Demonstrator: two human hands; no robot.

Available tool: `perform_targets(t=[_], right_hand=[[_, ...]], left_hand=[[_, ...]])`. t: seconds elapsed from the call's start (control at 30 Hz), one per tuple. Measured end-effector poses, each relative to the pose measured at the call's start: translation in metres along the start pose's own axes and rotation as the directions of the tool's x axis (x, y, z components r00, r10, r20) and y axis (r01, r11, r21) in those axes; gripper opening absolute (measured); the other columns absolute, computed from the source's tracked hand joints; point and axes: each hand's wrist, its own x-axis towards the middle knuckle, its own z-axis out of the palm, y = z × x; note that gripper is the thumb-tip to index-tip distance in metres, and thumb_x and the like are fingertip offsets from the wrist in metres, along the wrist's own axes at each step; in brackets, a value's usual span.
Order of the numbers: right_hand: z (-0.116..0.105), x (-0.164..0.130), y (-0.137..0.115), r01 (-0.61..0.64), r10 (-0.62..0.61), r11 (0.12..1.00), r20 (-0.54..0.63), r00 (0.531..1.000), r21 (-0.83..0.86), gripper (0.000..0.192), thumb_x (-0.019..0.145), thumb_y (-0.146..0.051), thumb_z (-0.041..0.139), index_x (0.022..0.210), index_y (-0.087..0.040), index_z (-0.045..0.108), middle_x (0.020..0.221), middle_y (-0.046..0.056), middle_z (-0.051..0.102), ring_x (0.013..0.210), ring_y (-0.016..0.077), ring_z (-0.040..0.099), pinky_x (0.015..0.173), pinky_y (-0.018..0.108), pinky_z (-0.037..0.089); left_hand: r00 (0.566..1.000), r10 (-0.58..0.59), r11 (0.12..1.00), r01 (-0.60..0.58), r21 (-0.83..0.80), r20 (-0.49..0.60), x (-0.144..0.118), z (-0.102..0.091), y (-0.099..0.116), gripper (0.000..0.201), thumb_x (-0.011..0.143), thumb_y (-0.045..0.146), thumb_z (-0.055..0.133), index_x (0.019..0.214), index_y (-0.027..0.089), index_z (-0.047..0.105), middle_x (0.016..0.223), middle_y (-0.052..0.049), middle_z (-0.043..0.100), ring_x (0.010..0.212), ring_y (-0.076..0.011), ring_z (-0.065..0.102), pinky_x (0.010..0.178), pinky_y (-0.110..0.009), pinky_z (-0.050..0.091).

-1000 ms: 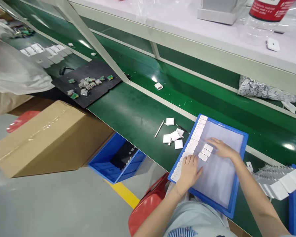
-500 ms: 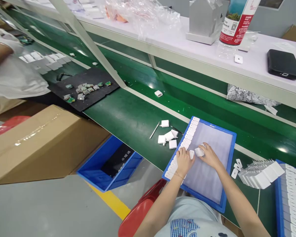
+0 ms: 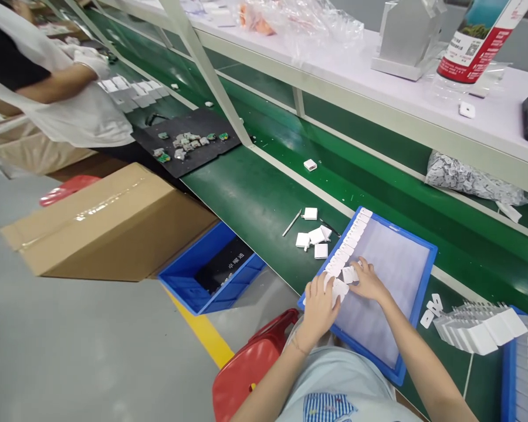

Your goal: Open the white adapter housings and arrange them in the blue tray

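Working with both bare hands inside a shallow, rectangular, blue-rimmed tray with a pale, smooth floor (image 3: 389, 249). Seemingly at the step of bringing small, flat, white plastic pieces (image 3: 348, 274) up to a close-set row of similar white pieces (image 3: 354, 234), running on beyond both hands along the left-side rim. With the right hand (image 3: 369, 283), holding a few pieces between thumb and bent fingers, partly closed, just beside the left fingertips. With the left hand (image 3: 318, 306), arching palm-down over more white pieces at the near part of the row; too covered to tell whether gripping any. Likely to need small, light fingertip movements next, squaring up the slanted pieces without nudging those already lined up. Near loose, square, white plastic cases (image 3: 317, 235) beyond the left hand, outside the tray, and well apart from a leaning stack of white panels (image 3: 479, 329) right of the right hand.
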Motion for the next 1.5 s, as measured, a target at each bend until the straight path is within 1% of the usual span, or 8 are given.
perform_targets(t=[0.17, 0.27, 0.5, 0.7, 0.9, 1.13, 1.33, 1.5], right_hand=[[0.018, 0.008, -0.011, -0.145, 0.148, 0.988, -0.039, 0.988, 0.058, 0.053, 0.085, -0.041, 0.068, 0.132, -0.022, 0.051, 0.156, 0.014, 0.028, 0.134, 0.0377, 0.037, 0.1, 0.056, 0.045], [0.017, 0.014, -0.01, -0.113, 0.122, 0.984, -0.057, 0.991, 0.138, 0.058, 0.078, -0.034, 0.074, 0.13, -0.02, 0.053, 0.155, 0.015, 0.03, 0.135, 0.039, 0.036, 0.104, 0.059, 0.04], [0.012, 0.016, 0.008, 0.081, -0.011, 0.884, -0.152, 0.988, 0.461, 0.091, 0.066, -0.041, 0.083, 0.146, -0.032, 0.041, 0.165, 0.005, 0.017, 0.146, 0.0333, 0.029, 0.118, 0.051, 0.03], [0.054, 0.021, 0.006, 0.006, 0.326, 0.681, -0.31, 0.893, 0.733, 0.05, 0.097, -0.047, 0.054, 0.139, -0.02, 0.048, 0.145, 0.012, 0.048, 0.131, 0.0311, 0.049, 0.108, 0.058, 0.039], [0.093, 0.033, -0.018, -0.011, 0.535, 0.524, -0.32, 0.782, 0.852, 0.049, 0.099, -0.051, 0.048, 0.139, -0.023, 0.048, 0.144, 0.012, 0.049, 0.125, 0.0279, 0.053, 0.103, 0.053, 0.046], [0.075, 0.038, -0.006, -0.002, 0.511, 0.55, -0.334, 0.792, 0.835, 0.034, 0.098, -0.044, 0.055, 0.12, -0.019, 0.062, 0.125, 0.009, 0.062, 0.11, 0.0229, 0.062, 0.097, 0.047, 0.051], [0.07, 0.04, -0.014, 0.019, 0.487, 0.603, -0.387, 0.783, 0.797, 0.033, 0.096, -0.038, 0.06, 0.121, -0.017, 0.061, 0.125, 0.009, 0.062, 0.11, 0.0235, 0.062, 0.095, 0.047, 0.053], [0.04, -0.015, 0.006, 0.075, 0.501, 0.604, -0.451, 0.739, 0.794, 0.029, 0.095, -0.038, 0.062, 0.116, -0.017, 0.064, 0.121, 0.008, 0.065, 0.106, 0.0213, 0.064, 0.093, 0.044, 0.054]], left_hand=[[0.991, -0.135, 0.989, 0.134, -0.061, -0.008, -0.03, -0.004, -0.034, 0.042, 0.09, 0.031, 0.055, 0.127, 0.01, 0.056, 0.138, -0.025, 0.05, 0.128, -0.0407, 0.046, 0.105, -0.058, 0.036], [0.979, -0.201, 0.972, 0.202, -0.117, 0.016, -0.043, 0.002, -0.047, 0.047, 0.092, 0.038, 0.054, 0.13, 0.012, 0.053, 0.141, -0.025, 0.047, 0.132, -0.042, 0.044, 0.106, -0.061, 0.036], [0.976, -0.141, 0.932, 0.188, -0.309, 0.167, -0.06, 0.024, -0.063, 0.106, 0.071, 0.057, 0.077, 0.152, 0.017, 0.022, 0.156, -0.026, 0.03, 0.142, -0.0413, 0.039, 0.108, -0.055, 0.041], [0.972, -0.112, 0.904, 0.187, -0.384, 0.208, -0.061, 0.037, -0.064, 0.119, 0.064, 0.05, 0.084, 0.155, 0.019, 0.013, 0.158, -0.026, 0.027, 0.146, -0.044, 0.03, 0.114, -0.06, 0.032], [0.965, -0.143, 0.901, 0.219, -0.375, 0.221, -0.057, 0.046, -0.063, 0.119, 0.06, 0.052, 0.084, 0.152, 0.016, 0.018, 0.156, -0.028, 0.027, 0.145, -0.0478, 0.028, 0.115, -0.067, 0.021], [0.97, -0.159, 0.9, 0.219, -0.376, 0.184, -0.057, 0.051, -0.064, 0.116, 0.059, 0.058, 0.082, 0.148, 0.014, 0.021, 0.153, -0.028, 0.028, 0.143, -0.0465, 0.03, 0.115, -0.067, 0.018], [0.976, -0.144, 0.899, 0.198, -0.391, 0.163, -0.057, 0.052, -0.07, 0.113, 0.061, 0.059, 0.081, 0.148, 0.016, 0.023, 0.151, -0.027, 0.031, 0.143, -0.0455, 0.03, 0.114, -0.066, 0.024], [0.985, -0.071, 0.892, 0.133, -0.433, 0.156, -0.059, 0.043, -0.085, 0.106, 0.068, 0.058, 0.077, 0.149, 0.016, 0.023, 0.149, -0.025, 0.038, 0.139, -0.0429, 0.04, 0.109, -0.061, 0.037]])
